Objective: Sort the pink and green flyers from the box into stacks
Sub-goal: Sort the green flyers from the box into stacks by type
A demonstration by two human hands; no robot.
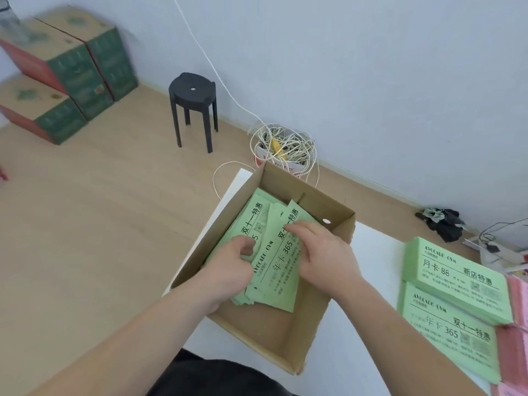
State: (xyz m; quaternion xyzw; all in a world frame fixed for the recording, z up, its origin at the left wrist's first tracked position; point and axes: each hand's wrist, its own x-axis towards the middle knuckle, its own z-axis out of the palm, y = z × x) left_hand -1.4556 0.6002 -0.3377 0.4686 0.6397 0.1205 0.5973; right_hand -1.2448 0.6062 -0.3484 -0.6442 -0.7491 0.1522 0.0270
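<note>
I am looking down at an open brown cardboard box (337, 224) on a white table (371, 252), its long axis running away from me and slanting right. Inside lies a loose pile of pale green paper flyers (281, 270), their long sides along the box and their print running the same way. The left hand (228, 264) curls round the pile's left edge. The right hand (323, 252) rests straight-fingered on the top sheet. To the right stand two green flyer stacks (457, 278), with pink stacks (517, 298) beside them.

Your single view comes from the camera on your head, wide-angled, tilted forward and down over the table (380, 252). It sits close above the box (268, 332) at frame centre; floor (100, 210) fills the left, wall (371, 81) the upper right
</note>
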